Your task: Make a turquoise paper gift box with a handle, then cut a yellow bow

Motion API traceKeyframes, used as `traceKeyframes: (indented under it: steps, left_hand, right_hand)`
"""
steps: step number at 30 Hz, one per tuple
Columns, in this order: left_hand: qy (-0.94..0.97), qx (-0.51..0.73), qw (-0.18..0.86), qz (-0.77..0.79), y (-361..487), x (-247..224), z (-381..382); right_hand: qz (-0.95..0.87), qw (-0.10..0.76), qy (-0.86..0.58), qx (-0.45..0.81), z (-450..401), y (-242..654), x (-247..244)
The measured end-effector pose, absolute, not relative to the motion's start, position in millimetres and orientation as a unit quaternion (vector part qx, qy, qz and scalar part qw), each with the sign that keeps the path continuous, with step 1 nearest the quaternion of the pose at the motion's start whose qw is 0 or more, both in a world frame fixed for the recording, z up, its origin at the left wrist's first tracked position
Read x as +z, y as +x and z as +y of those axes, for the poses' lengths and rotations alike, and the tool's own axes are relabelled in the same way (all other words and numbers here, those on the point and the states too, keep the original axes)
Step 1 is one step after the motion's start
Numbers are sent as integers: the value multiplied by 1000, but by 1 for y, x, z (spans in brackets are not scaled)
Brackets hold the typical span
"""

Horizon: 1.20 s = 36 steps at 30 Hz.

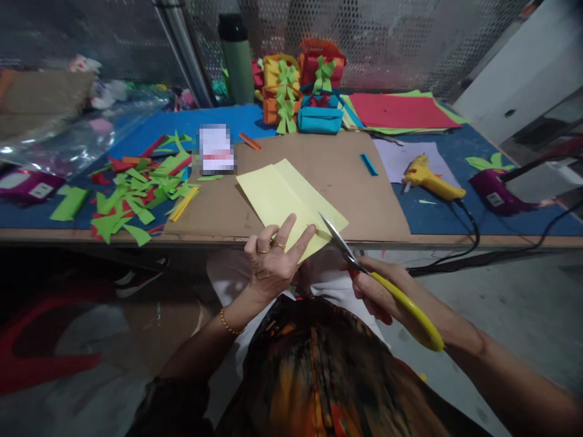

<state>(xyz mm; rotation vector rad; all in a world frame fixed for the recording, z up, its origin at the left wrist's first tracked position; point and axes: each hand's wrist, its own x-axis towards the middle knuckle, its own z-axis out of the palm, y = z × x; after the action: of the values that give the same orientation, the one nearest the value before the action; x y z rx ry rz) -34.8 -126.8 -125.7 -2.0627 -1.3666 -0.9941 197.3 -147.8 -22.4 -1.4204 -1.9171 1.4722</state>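
A pale yellow sheet of paper [291, 194] with a fold line lies slanted on the cardboard, its near corner reaching past the table edge. My left hand [276, 258] grips that near part, its fingers spread over the top; the thumb is hidden, probably underneath. In my right hand [378, 288] is a pair of scissors [398, 297] with yellow and red handles. The blades look closed or nearly so, and point up and left at the paper's lower right edge. Whether they touch it I cannot tell.
Cardboard [378, 200] covers the table's middle. Paper scraps [132, 194] pile up left; a yellow glue gun [428, 176] and its cord lie right. Small paper bags [321, 112], a green bottle [237, 60] and coloured sheets [401, 110] stand or lie behind. A blue strip [368, 164] rests nearby.
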Motion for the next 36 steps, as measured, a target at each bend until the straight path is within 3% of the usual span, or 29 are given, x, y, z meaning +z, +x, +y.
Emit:
traceKeyframes:
  steps: [10, 19, 26, 36]
  left_hand:
    - [-754, -325, 275, -500, -34, -118, -126]
    - [-754, -332, 264, -502, -32, -116, -127]
    - [-770, -323, 242, -494, -36, -118, -127]
    - [-754, -344, 233, -508, -33, -126, -127]
  right_hand:
    - [-676, 188, -479, 528, -142, 201, -26]
    - [-648, 213, -483, 550, -143, 204, -30]
    - [-617, 177, -482, 597, -145, 201, -30]
    - [-632, 199, -491, 566, -131, 192, -35]
